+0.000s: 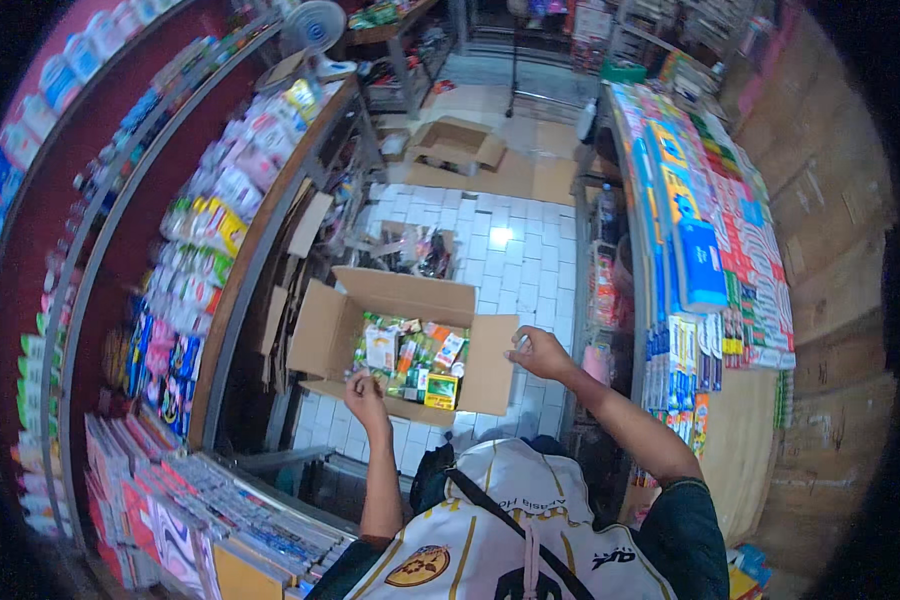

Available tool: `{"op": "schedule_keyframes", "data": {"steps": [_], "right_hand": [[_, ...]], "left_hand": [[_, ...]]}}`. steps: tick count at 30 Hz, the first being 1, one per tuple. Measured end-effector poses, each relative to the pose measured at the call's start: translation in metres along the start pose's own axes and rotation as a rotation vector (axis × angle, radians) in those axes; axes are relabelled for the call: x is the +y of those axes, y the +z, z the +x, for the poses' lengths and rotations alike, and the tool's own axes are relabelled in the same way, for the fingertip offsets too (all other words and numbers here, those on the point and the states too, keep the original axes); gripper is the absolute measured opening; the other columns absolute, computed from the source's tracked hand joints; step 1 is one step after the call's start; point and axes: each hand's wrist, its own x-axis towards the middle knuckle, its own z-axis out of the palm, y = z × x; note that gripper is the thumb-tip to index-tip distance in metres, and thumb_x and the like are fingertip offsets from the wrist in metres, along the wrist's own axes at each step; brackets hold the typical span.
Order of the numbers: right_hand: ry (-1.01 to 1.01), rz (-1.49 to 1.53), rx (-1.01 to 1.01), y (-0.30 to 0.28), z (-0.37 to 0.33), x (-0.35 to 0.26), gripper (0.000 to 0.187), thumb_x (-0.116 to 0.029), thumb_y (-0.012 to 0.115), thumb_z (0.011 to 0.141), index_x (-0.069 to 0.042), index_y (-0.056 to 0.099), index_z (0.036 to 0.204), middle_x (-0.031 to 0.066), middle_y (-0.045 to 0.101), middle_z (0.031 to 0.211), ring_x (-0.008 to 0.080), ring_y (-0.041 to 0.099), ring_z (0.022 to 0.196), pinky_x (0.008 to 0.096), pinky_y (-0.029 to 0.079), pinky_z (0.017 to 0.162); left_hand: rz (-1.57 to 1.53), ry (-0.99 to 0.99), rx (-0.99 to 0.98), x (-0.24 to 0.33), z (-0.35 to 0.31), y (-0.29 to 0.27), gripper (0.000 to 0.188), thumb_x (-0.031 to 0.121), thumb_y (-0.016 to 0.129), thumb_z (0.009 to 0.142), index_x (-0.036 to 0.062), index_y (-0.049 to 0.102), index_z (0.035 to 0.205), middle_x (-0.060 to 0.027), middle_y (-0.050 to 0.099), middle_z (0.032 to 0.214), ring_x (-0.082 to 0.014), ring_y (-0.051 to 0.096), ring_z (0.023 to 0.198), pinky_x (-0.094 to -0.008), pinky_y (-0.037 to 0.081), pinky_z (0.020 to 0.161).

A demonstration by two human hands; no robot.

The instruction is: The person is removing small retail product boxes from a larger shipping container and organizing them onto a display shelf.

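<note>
An open cardboard box point(400, 287) stands in front of me with its flaps folded outward. Inside lie several small packages, among them a yellow box point(441, 391), a white carton point(381, 347) and an orange-and-white pack point(450, 348), along with green items. My left hand point(366, 392) is over the box's near left edge, its fingers curled together; whatever they hold is too small to make out. Beside the right flap point(491, 362), my right hand point(540, 354) is closed in a pinch, with a small pale spot at the fingertips that I cannot identify.
Shelves of packaged goods point(235, 190) line the left side, with stacked books point(220, 510) nearer me. Toothpaste-like boxes point(760, 260) and blue packs point(700, 265) fill the right counter. Another open carton point(457, 143) and dark plastic-wrapped items point(420, 250) lie on the tiled floor beyond.
</note>
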Motion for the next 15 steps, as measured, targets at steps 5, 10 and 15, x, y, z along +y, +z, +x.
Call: {"op": "schedule_keyframes", "data": {"steps": [5, 10, 15], "right_hand": [[0.065, 0.084, -0.052, 0.039, 0.035, 0.001, 0.033, -0.028, 0.074, 0.076, -0.001, 0.060, 0.089, 0.0099, 0.063, 0.074, 0.0190, 0.063, 0.070, 0.0336, 0.051, 0.066], [-0.045, 0.040, -0.099, 0.090, 0.066, 0.018, 0.033, -0.028, 0.074, 0.075, -0.002, 0.060, 0.089, 0.0118, 0.064, 0.076, 0.0202, 0.064, 0.072, 0.0342, 0.051, 0.068], [-0.135, 0.022, -0.192, 0.138, 0.083, 0.037, 0.030, -0.024, 0.074, 0.073, -0.004, 0.061, 0.089, 0.0122, 0.066, 0.079, 0.0224, 0.066, 0.074, 0.0352, 0.052, 0.066]], "left_hand": [[-0.004, 0.098, 0.454, -0.039, 0.002, -0.050, 0.005, 0.003, 0.052, 0.088, 0.0023, 0.056, 0.090, 0.0021, 0.047, 0.069, -0.0065, 0.042, 0.060, -0.0212, 0.033, 0.051], [-0.036, -0.230, 0.728, -0.127, -0.002, -0.086, 0.014, 0.015, 0.052, 0.091, 0.0025, 0.058, 0.086, -0.0003, 0.047, 0.067, -0.0092, 0.042, 0.055, -0.0246, 0.033, 0.048], [-0.440, -0.752, 0.564, -0.198, -0.021, -0.089, 0.025, 0.027, 0.050, 0.090, 0.0033, 0.058, 0.090, -0.0072, 0.054, 0.069, -0.0169, 0.052, 0.053, -0.0311, 0.042, 0.045]]}}
